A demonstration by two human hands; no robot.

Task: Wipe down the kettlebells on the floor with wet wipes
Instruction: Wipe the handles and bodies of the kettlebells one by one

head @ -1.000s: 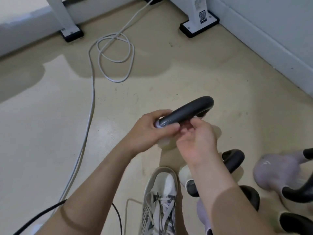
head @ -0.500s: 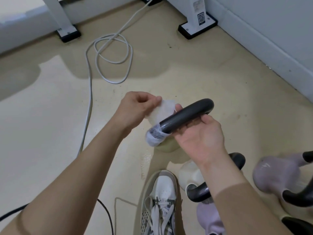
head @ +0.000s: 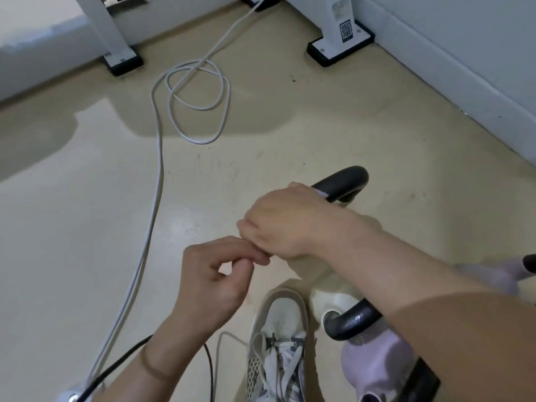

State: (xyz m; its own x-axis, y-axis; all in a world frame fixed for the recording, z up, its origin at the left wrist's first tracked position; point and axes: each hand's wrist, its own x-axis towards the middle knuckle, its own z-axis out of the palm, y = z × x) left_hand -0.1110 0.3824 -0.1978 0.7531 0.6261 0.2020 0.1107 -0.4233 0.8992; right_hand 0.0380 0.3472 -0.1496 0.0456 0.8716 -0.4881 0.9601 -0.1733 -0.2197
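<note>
My right hand grips the black handle of a cream kettlebell, whose body is mostly hidden under my wrist. A sliver of the wet wipe shows between my fingers and the handle. My left hand hovers just left of it, fingers loosely curled, nothing visible in them, fingertips close to my right hand. Near my shoe stand a second cream kettlebell and a lilac kettlebell. Another lilac kettlebell lies at the right edge.
My white shoe is right beside the kettlebells. A white cable runs along the floor and coils at the back; a black cable crosses the lower left. Two black-footed white legs stand at the back, and a wall on the right.
My right hand has turned over onto the top of the handle and now covers the wipe. My left hand let go of the wipe and dropped down to the left.
</note>
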